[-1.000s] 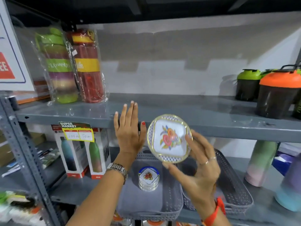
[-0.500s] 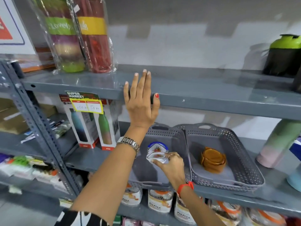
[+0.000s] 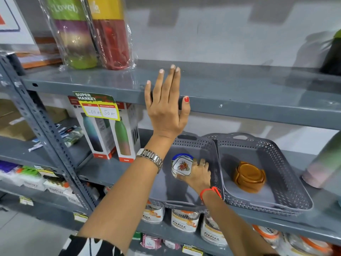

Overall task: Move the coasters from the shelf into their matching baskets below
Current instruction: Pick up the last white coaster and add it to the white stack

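Observation:
Two grey perforated baskets stand side by side on the lower shelf. Inside the left basket (image 3: 195, 145) my right hand (image 3: 198, 173) is closed on the white floral coaster (image 3: 181, 166), which lies tilted on a stack of like coasters with a blue-rimmed holder behind it. The right basket (image 3: 287, 182) holds a stack of brown round coasters (image 3: 249, 177). My left hand (image 3: 166, 109) rests flat with spread fingers on the front edge of the upper grey shelf (image 3: 239, 93), holding nothing.
Wrapped bottles (image 3: 88, 32) stand on the upper shelf at left. Boxed bottles (image 3: 108, 133) sit left of the baskets under a price tag. A pastel bottle (image 3: 324, 163) leans at the right. Jars line the shelf below.
My right hand has come down from in front of the upper shelf with the floral coaster and now holds it on the stack in the left basket. My view has tilted downward.

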A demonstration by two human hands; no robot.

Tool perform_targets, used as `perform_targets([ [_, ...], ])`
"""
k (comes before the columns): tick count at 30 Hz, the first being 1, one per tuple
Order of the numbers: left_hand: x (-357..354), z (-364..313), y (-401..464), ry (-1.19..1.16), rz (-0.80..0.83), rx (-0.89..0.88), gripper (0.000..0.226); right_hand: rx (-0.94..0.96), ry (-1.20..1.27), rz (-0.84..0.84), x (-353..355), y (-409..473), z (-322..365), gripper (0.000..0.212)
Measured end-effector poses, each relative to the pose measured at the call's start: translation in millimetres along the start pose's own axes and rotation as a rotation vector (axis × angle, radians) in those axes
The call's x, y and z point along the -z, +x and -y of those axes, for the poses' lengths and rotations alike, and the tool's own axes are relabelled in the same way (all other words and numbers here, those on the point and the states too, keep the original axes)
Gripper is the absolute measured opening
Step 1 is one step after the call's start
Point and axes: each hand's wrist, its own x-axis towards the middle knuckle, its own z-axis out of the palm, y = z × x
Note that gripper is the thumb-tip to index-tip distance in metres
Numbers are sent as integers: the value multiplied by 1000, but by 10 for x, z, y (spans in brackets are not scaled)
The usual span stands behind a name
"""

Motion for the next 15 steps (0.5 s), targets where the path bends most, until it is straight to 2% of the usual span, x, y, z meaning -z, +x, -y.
perform_targets([
  [4,-20,6,-2,1,-14,0,57,103,24,173,53,140,58,131],
  [9,-28,2,-1,7,-22,0,57,210,-176,375,119,428,94,140],
  [12,-30,6,2,3,-26,0,57,237,-125,455,129,525,112,130],
  [15,-32,5,-3,1,-31,-2,57,230,-58,391,183,543,147,96],
])
